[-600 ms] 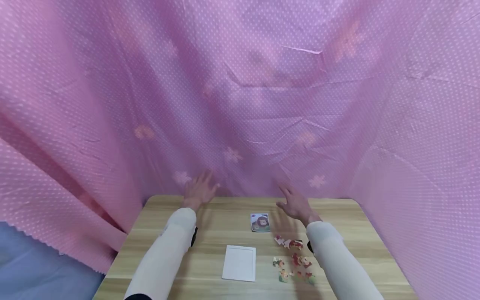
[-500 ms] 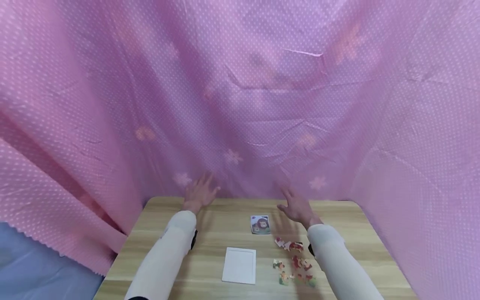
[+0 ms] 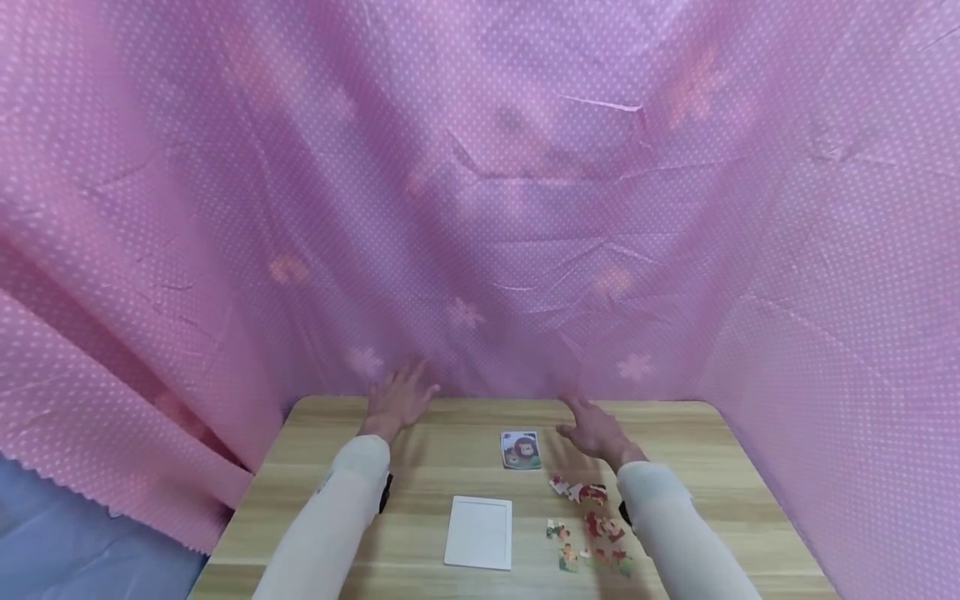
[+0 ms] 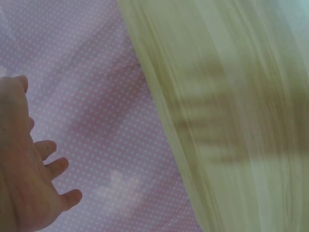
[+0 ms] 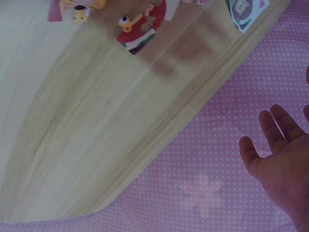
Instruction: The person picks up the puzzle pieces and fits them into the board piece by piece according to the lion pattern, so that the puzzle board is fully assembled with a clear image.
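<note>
My left hand (image 3: 400, 400) hovers over the far left part of the table, its fingers spread and holding nothing. On the right, my right hand (image 3: 596, 429) is raised above the table with fingers extended, also holding nothing; it is nearest to the lion picture card (image 3: 521, 450). A white frame-like tray (image 3: 478, 533) lies in the middle, nearer to me. Several jigsaw pieces (image 3: 591, 493) lie to its right, beside my right forearm. In the right wrist view, some jigsaw pieces (image 5: 136, 38) show at the top, along with the card's corner (image 5: 244, 14).
The wooden table (image 3: 315, 500) has rounded far corners. A pink dotted curtain (image 3: 480, 250) hangs behind it and on both sides. At the lower left is blue fabric (image 3: 90, 533).
Both hands have lowered slightly and drawn a little toward me. The card, the tray and the jigsaw pieces have stayed in place.
</note>
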